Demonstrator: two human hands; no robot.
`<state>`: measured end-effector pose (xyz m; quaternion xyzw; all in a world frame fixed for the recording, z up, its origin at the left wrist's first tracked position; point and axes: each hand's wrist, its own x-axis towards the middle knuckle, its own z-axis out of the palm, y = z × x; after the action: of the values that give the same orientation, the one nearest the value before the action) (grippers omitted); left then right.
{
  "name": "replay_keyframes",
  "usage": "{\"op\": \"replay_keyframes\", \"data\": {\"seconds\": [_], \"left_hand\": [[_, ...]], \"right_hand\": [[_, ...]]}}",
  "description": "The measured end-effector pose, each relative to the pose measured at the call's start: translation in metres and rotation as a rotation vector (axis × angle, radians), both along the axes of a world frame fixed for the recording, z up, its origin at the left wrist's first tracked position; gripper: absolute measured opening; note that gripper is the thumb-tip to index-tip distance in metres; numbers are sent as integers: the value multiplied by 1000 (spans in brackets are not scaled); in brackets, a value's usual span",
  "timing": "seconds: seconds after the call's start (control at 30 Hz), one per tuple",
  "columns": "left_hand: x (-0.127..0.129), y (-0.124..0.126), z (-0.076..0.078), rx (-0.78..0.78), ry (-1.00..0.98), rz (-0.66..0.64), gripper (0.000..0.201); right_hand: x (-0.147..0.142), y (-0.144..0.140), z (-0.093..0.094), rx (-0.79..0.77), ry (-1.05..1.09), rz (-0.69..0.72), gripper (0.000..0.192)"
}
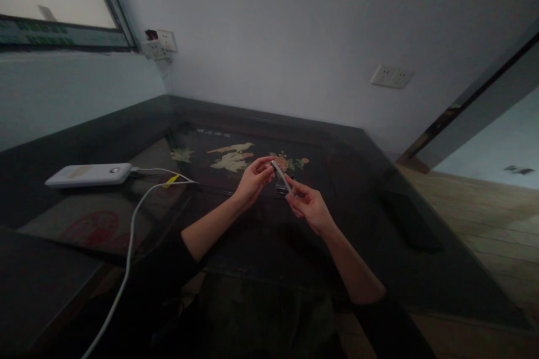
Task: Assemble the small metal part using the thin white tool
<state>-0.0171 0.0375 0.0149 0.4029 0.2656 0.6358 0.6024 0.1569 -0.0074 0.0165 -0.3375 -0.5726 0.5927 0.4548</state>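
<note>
Over the middle of the dark table (261,235), both hands hold a thin, light-coloured flat strip (282,175) seen nearly edge-on. My left hand (255,176) pinches its upper end between closed fingertips. The lower end sits in the fingers of my right hand (309,205), which are closed around it. Just behind the strip is a small dark shiny object (281,189), partly covered; its kind cannot be made out, nor whether it lies on the table.
A white power bank (90,175) lies at the left, with a white cable (131,235) running toward me. At the right rests a dark flat object (410,221). Painted birds and flowers decorate the tabletop. Wall sockets (391,76) sit behind the table.
</note>
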Motion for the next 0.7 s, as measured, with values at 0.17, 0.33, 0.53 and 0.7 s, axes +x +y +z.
{"op": "replay_keyframes", "data": {"seconds": [0.17, 0.33, 0.53, 0.7], "left_hand": [[1, -1, 0, -7, 18, 12, 42], [2, -3, 1, -6, 42, 13, 40], [1, -3, 2, 1, 32, -5, 43], [1, -2, 0, 5, 28, 3, 43]], "right_hand": [[1, 3, -1, 54, -105, -88, 56], [4, 5, 3, 133, -215, -147, 56], [4, 4, 7, 202, -277, -208, 54], [2, 1, 5, 124, -215, -129, 55]]}}
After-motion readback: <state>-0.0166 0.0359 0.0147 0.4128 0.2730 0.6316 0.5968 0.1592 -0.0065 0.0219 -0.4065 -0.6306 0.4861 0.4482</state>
